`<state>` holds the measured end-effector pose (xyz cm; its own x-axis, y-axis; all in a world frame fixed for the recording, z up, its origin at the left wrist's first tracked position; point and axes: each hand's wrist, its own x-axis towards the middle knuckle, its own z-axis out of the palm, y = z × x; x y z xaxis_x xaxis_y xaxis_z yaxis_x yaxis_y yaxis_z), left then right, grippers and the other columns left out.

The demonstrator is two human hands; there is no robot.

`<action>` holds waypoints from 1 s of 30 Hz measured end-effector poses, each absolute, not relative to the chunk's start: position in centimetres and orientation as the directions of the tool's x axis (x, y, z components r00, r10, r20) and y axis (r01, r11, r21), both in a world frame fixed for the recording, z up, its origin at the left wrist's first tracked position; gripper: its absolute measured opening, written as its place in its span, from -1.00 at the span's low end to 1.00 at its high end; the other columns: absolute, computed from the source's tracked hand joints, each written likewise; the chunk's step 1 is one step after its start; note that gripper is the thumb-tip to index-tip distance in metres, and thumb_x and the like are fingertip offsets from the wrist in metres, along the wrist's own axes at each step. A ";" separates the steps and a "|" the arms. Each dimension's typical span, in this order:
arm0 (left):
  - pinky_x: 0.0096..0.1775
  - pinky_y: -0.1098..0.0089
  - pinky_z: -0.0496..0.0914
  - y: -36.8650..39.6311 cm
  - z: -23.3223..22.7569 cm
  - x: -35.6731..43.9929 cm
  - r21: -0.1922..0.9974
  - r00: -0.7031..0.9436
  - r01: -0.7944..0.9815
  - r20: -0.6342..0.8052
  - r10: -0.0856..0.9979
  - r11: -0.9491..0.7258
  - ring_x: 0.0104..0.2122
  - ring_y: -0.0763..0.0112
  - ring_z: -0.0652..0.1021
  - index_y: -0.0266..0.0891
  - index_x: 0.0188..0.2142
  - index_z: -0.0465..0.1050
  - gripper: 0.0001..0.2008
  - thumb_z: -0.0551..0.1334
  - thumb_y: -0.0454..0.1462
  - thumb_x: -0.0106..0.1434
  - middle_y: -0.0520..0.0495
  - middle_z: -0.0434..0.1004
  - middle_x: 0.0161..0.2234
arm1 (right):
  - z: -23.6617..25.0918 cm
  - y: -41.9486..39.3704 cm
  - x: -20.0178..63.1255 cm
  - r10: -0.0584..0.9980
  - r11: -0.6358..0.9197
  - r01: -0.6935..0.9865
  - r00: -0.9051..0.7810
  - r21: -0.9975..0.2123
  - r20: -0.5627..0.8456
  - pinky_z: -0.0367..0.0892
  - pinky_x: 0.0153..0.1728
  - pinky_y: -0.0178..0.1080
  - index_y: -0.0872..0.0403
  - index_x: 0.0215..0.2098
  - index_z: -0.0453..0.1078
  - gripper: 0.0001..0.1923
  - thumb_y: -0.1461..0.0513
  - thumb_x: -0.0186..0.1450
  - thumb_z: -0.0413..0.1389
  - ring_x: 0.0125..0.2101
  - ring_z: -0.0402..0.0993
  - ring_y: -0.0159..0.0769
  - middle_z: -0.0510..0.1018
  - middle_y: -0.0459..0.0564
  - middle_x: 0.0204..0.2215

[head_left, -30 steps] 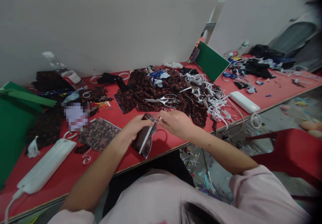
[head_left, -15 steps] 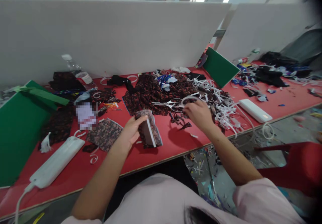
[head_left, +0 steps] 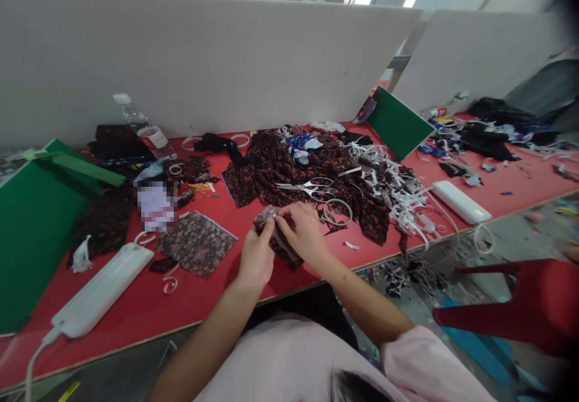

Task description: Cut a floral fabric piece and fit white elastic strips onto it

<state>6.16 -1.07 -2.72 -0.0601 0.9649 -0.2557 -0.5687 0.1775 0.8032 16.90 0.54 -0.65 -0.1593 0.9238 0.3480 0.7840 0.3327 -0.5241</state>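
Both forearms reach forward from the bottom of the view and meet over the front of the red bench (head_left: pixel 136 305). The left hand (head_left: pixel 256 256) is curled, knuckles up, its fingers closed on the near side of a small folded cloth piece (head_left: pixel 271 215) with a dark flowered print. The right hand (head_left: pixel 304 233) comes in from the right, its fingers pinched on the same cloth piece from the other side, so the two hands touch at the fingertips. The cloth piece lies low over the bench, between the hands, near the front edge; most of it is hidden under the fingers.

Just behind the right hand a white ring of strip (head_left: pixel 337 210) lies on the bench, and beyond it a pair of scissors (head_left: pixel 307 188) rests on a heap of dark flowered fabric (head_left: pixel 271 167). To the right of the heap is a tangle of white strips (head_left: pixel 398 185). Left of the hands a flat flowered patch (head_left: pixel 196 243) lies on the bench, and further left a long white box with a cord (head_left: pixel 102 290). A green board (head_left: pixel 31 227) covers the left end, and a plastic bottle (head_left: pixel 142 126) lies near the back. A white divider wall (head_left: pixel 203 58) runs along the back of the bench. A second green board (head_left: pixel 397 122) leans at the right, with a red chair (head_left: pixel 520 305) on the littered floor (head_left: pixel 506 239).
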 end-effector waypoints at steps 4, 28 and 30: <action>-0.09 0.36 0.36 -2.1 -2.9 5.5 0.932 -0.058 -0.358 -0.071 0.996 0.046 -0.14 0.32 0.52 -0.23 -0.12 0.40 -0.67 0.25 -0.17 0.12 -0.08 0.54 -0.15 | -0.2 0.7 17.0 0.938 0.325 0.666 -0.138 -0.672 0.317 0.21 -0.26 -0.32 0.10 -0.39 0.35 -0.87 0.22 0.24 0.01 -0.34 0.33 -0.36 0.46 -0.08 -0.43; -0.19 0.36 0.41 -3.8 -2.3 6.3 0.955 -0.302 -0.293 -0.039 0.952 -0.054 -0.23 0.30 0.55 -0.30 -0.16 0.46 -0.64 0.23 -0.12 0.12 -0.14 0.57 -0.22 | 1.5 -1.1 15.0 0.981 0.177 0.303 0.022 -0.936 0.193 0.24 -0.56 -0.42 0.09 -0.43 0.35 -0.91 0.22 0.15 0.06 -0.59 0.33 -0.46 0.45 -0.14 -0.57; -0.22 0.38 0.41 -3.9 -2.2 6.3 0.962 -0.314 -0.270 -0.040 0.949 -0.049 -0.26 0.32 0.55 -0.30 -0.17 0.47 -0.66 0.22 -0.12 0.12 -0.14 0.58 -0.25 | 1.5 -1.0 14.8 0.979 0.182 0.307 0.031 -0.934 0.200 0.24 -0.55 -0.42 0.09 -0.44 0.35 -0.92 0.23 0.15 0.07 -0.58 0.33 -0.46 0.45 -0.14 -0.57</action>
<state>6.34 -3.93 -2.17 -0.3137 0.9487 -0.0396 -0.2701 -0.0492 0.9616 14.80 -0.97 1.50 0.0308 0.9792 0.2004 0.3067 0.1815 -0.9343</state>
